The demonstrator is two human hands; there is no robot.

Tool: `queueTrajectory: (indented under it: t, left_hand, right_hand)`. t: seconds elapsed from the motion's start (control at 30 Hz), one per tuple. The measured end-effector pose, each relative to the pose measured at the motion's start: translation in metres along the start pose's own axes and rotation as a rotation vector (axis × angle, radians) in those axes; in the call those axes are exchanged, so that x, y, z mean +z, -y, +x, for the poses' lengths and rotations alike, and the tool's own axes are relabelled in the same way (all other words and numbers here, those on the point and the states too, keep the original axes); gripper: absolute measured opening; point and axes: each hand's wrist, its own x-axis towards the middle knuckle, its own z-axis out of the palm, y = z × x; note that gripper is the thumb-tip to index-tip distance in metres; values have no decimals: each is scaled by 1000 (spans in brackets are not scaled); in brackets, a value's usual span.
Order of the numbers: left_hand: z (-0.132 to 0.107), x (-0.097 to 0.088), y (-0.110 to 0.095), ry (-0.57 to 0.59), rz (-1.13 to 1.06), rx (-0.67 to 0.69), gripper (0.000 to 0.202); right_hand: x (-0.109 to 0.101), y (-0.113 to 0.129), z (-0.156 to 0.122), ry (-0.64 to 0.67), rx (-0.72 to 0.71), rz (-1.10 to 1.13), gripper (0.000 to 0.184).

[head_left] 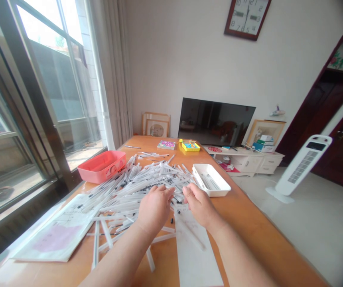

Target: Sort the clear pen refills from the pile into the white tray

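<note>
A big heap of white pen barrels [135, 181] with small black parts covers the middle of the wooden table [249, 223]. My left hand [155, 207] rests at the heap's near edge, fingers curled down onto the pens. My right hand [198, 205] is beside it, fingers bent in a pinch close to the left fingertips. Whatever they grip is too small to make out. A white sheet [195, 247] lies under my right wrist. A white tray [211, 180] holding a few pens stands just beyond my right hand.
A pink tub [102, 166] stands at the table's left edge by the window. A printed sheet [58, 231] lies near left. Small books and a yellow box [190, 146] sit at the far end. A television, a low cabinet and a white tower fan [301, 167] stand beyond.
</note>
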Motion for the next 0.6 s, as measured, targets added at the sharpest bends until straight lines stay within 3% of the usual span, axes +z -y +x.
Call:
queueTrajectory:
  t: [0.37,0.6]
  left_hand:
    - [-1,-3,-1,-12,-20,21,31]
    - [0,-1,0,-29,-37,33,31]
  right_hand:
    - [4,-3,1,-9,29,-11,47]
    - [0,3,-1,-20,-54,-62,38]
